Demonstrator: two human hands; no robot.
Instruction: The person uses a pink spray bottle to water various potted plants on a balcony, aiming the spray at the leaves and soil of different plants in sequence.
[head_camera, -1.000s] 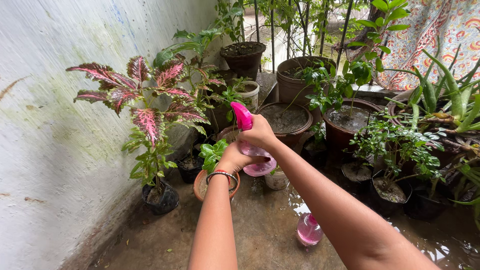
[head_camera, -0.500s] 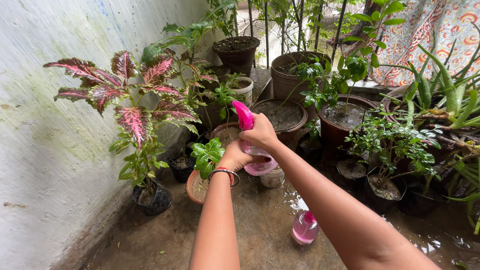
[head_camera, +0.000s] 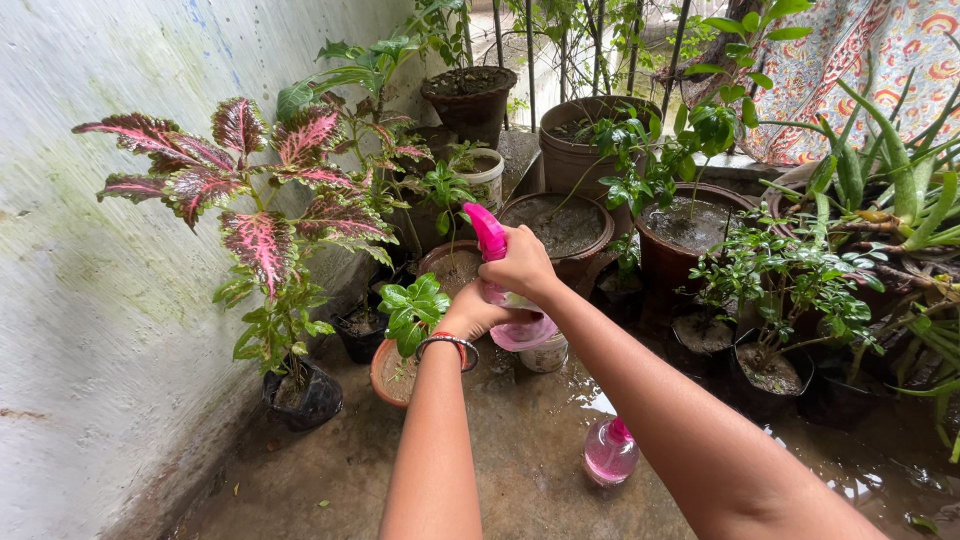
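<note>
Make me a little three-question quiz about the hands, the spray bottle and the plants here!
1. True or false: both hands are on the pink spray bottle.
2. Which hand grips the top, near the sprayer head? A) right hand B) left hand
3. What lies on the wet floor under the right arm?

Key:
1. True. The left hand supports the bottle's lower part and the right hand grips its top.
2. A. The left wrist wears a bangle.
3. A second pink bottle, lying apart from the pots.
</note>
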